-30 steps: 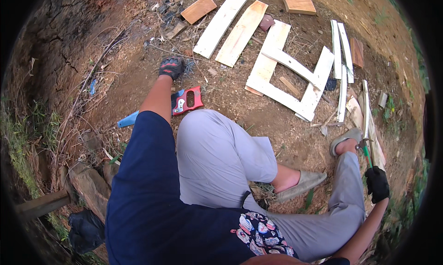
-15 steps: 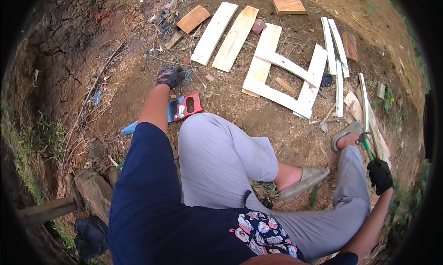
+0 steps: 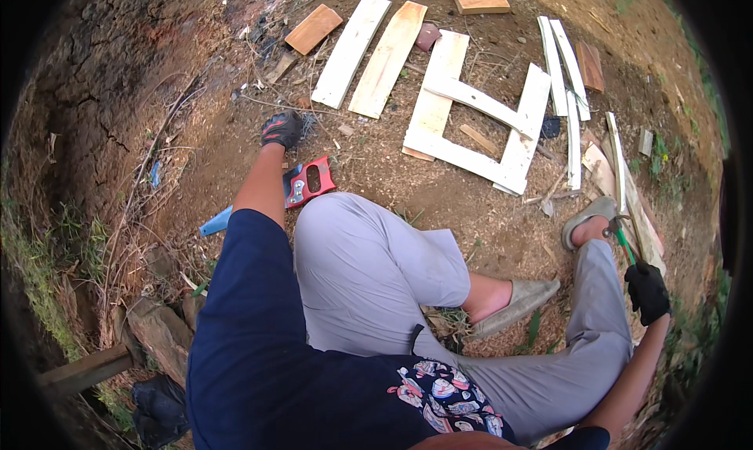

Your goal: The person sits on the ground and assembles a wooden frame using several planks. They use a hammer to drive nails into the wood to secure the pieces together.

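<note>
My left hand [image 3: 282, 129], in a black and red glove, is down at the ground with its fingers curled in. What it holds, if anything, is hidden. Just to its right lies a small bluish tangle of thin pieces [image 3: 309, 123], too small to make out. Below that hand, a handsaw [image 3: 301, 185] with a red handle and blue blade lies partly behind my left forearm. My right hand [image 3: 648, 292], gloved in black, is closed round the green handle of a hammer [image 3: 622, 237], its head beside my right foot.
White-faced boards [image 3: 463, 154] lie joined in a frame ahead, with a curved strip [image 3: 480, 103] across them. Two loose planks [image 3: 389, 59] are to its left, narrow strips [image 3: 570, 66] to its right. Wood blocks [image 3: 480, 0] lie farther off. A black bag [image 3: 159, 407] sits at lower left.
The ground and boards sit slightly farther left and higher in the view. My left hand stays curled by the bluish tangle; my right still grips the hammer, with little movement.
</note>
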A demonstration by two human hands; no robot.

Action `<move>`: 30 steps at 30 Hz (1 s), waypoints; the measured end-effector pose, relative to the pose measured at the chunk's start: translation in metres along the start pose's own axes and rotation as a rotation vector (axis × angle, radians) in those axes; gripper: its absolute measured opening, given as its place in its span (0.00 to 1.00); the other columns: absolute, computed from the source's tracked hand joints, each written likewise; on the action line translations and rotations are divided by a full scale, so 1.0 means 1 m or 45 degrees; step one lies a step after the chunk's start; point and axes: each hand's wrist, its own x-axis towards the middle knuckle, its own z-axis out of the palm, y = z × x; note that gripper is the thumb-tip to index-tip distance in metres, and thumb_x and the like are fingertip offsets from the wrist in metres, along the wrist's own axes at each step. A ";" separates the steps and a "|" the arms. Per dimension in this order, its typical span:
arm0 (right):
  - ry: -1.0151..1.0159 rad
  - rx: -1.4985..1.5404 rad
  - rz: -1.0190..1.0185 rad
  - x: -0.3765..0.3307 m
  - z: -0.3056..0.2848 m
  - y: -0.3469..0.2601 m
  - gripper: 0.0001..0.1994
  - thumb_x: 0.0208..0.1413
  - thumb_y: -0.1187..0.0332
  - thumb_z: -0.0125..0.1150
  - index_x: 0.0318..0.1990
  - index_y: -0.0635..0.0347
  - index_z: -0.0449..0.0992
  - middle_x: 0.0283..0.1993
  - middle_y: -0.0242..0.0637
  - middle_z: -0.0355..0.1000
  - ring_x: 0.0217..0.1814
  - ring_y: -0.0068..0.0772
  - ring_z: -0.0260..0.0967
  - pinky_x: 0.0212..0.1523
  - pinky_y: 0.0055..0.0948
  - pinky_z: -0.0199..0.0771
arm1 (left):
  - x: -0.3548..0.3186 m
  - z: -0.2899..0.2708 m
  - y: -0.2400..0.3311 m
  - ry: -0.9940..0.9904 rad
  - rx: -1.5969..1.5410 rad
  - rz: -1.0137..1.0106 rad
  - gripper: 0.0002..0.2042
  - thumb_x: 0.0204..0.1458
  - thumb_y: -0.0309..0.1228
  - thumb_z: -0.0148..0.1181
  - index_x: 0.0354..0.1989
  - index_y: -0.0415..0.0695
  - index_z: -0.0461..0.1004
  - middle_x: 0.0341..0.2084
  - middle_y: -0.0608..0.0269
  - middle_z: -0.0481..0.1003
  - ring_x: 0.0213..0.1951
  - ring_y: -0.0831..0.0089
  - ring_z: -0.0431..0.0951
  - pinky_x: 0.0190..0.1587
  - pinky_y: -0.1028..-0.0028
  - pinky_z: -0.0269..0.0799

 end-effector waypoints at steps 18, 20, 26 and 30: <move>-0.017 -0.027 0.062 -0.018 -0.005 -0.016 0.13 0.64 0.60 0.58 0.34 0.60 0.75 0.18 0.32 0.66 0.14 0.27 0.63 0.14 0.32 0.64 | -0.057 -0.069 0.103 -0.043 -1.034 0.518 0.19 0.63 0.30 0.60 0.62 0.41 0.79 0.42 0.56 0.86 0.44 0.71 0.84 0.55 0.69 0.77; -0.006 -0.165 0.055 -0.015 0.000 -0.034 0.14 0.64 0.59 0.57 0.34 0.61 0.75 0.20 0.34 0.68 0.15 0.28 0.64 0.15 0.34 0.65 | -0.100 -0.100 0.153 -0.155 -1.102 0.625 0.19 0.64 0.29 0.60 0.63 0.40 0.79 0.42 0.58 0.86 0.44 0.73 0.84 0.55 0.70 0.78; 0.004 -0.155 0.022 -0.032 0.012 -0.040 0.15 0.65 0.58 0.55 0.41 0.61 0.78 0.27 0.36 0.72 0.23 0.30 0.69 0.24 0.35 0.72 | -0.188 -0.082 0.314 -0.377 -1.304 0.876 0.13 0.62 0.36 0.66 0.48 0.40 0.84 0.36 0.66 0.87 0.42 0.76 0.85 0.50 0.72 0.77; 0.063 -0.079 0.070 -0.063 0.030 -0.038 0.14 0.68 0.56 0.56 0.42 0.59 0.77 0.26 0.32 0.70 0.23 0.25 0.66 0.23 0.33 0.68 | -0.228 -0.051 0.380 -0.437 -1.099 0.806 0.14 0.61 0.41 0.69 0.46 0.43 0.86 0.38 0.67 0.87 0.41 0.77 0.83 0.50 0.71 0.76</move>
